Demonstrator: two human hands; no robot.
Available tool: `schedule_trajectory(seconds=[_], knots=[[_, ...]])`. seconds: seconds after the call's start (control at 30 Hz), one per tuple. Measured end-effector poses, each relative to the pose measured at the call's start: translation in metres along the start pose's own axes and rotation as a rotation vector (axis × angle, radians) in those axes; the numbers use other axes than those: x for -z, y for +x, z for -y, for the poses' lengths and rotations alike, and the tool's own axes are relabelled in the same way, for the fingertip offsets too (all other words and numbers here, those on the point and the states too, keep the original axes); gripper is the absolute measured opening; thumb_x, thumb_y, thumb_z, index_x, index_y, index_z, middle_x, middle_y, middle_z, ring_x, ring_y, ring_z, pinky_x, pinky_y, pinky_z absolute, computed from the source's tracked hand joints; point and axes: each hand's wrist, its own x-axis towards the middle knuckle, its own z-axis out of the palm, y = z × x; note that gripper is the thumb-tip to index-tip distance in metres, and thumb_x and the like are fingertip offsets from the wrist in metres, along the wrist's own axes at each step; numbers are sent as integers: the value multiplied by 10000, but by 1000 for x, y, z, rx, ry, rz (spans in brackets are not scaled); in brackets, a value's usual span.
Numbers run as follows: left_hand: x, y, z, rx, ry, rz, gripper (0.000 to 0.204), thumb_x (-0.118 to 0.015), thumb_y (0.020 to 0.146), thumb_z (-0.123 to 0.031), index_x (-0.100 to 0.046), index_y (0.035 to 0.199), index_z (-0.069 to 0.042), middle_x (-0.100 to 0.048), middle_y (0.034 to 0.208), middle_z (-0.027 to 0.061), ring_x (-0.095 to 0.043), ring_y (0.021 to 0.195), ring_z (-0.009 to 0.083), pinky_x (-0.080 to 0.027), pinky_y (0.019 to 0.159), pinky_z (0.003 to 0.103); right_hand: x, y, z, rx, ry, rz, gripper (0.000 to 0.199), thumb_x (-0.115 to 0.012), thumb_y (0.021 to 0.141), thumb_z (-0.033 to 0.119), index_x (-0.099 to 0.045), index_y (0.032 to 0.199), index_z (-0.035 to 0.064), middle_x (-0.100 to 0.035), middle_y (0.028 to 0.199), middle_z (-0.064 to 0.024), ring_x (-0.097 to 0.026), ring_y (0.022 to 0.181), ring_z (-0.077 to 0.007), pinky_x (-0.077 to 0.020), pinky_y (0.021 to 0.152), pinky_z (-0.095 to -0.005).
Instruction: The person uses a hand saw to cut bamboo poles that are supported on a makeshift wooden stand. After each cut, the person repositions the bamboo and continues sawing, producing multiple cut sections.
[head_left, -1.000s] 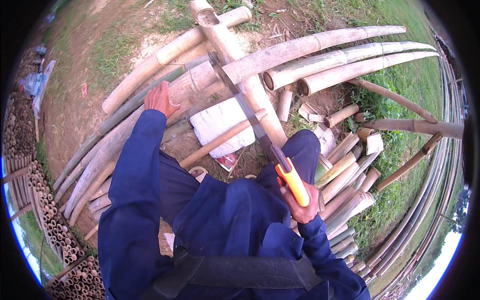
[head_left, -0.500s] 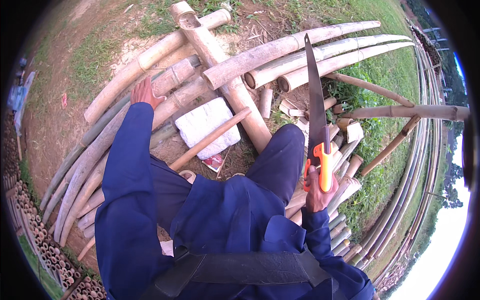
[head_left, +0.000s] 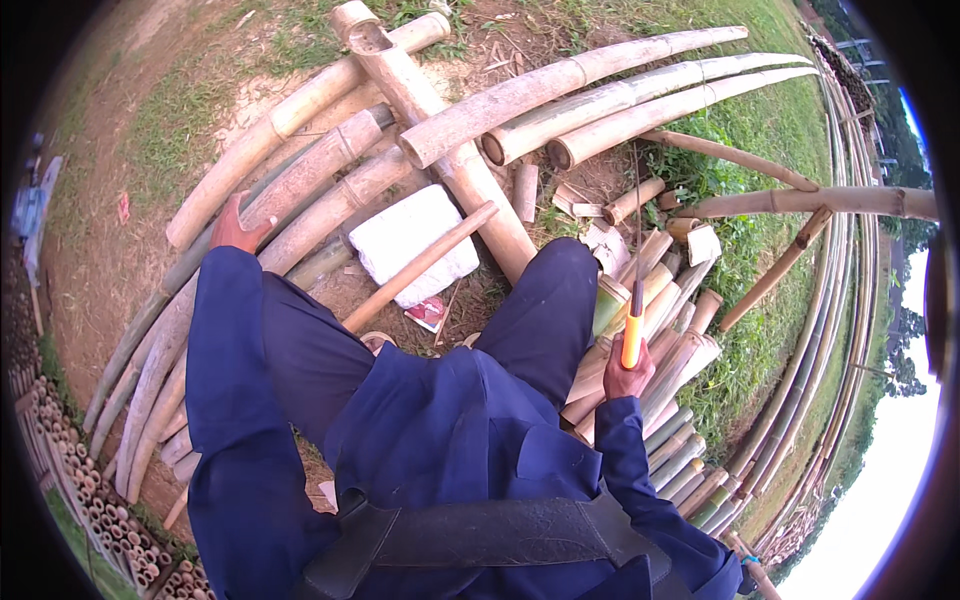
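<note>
Since half a second ago the handsaw [head_left: 634, 290] has swung edge-on, blade pointing away over the cut offcuts. Right hand [head_left: 627, 380] is clamped on its orange handle; left hand [head_left: 238, 228] lies flat on a long bamboo pole [head_left: 300, 215], fingers spread. I'd brace that pole firmly and start gently.

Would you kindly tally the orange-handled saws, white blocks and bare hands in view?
Orange-handled saw: 1
White block: 1
Bare hands: 2, the left hand on a bamboo pole and the right hand on the saw
Total: 4
</note>
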Motion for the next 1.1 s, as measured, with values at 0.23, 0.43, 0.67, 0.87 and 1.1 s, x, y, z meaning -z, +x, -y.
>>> schedule_trajectory(seconds=[0.23, 0.43, 0.67, 0.87, 1.1], knots=[[33, -121, 40, 225, -408, -22, 637, -780, 862, -412, -585, 1346, -45, -664, 1291, 199, -647, 1194, 323, -478, 1040, 435, -77, 5, -82, 103, -166, 183, 444, -672, 892, 170, -604, 1307, 27, -715, 1050, -211, -701, 945, -387, -543, 833, -468], [16, -195, -35, 265, -572, -243, 648, -634, 958, -490, -508, 1417, -51, -569, 1388, 249, -506, 1355, 383, -373, 1127, 394, -119, 3, -150, 335, -499, 460, 478, -643, 921, 284, -585, 1335, 52, -673, 1212, -153, -654, 1108, -311, -503, 952, -430], [25, -184, -73, 10, 34, -299, 667, -749, 873, -387, -523, 1388, -27, -587, 1348, 209, -538, 1287, 374, -366, 1134, 462, -121, 7, -134, 431, -672, 537, 431, -589, 939, 288, -580, 1322, 91, -671, 1220, -99, -637, 1158, -284, -471, 1012, -422], [0, -74, -159, -293, -131, -112, 493, -803, 807, -292, -630, 1210, -66, -667, 1210, 159, -605, 1167, 368, -455, 1029, 459, -102, 1, -108, 270, -672, 613, 321, -497, 957, 275, -604, 1241, 171, -660, 1123, -95, -610, 1173, -262, -371, 1097, -447], [-92, 39, -240, -381, -69, 23, 794, -871, 728, -383, -535, 1358, -35, -606, 1307, 177, -567, 1233, 349, -436, 1079, 441, -52, -3, -64, 114, -812, 558, 416, -499, 960, 158, -623, 1319, 327, -589, 1179, -60, -548, 1245, -201, -197, 1133, -600]])
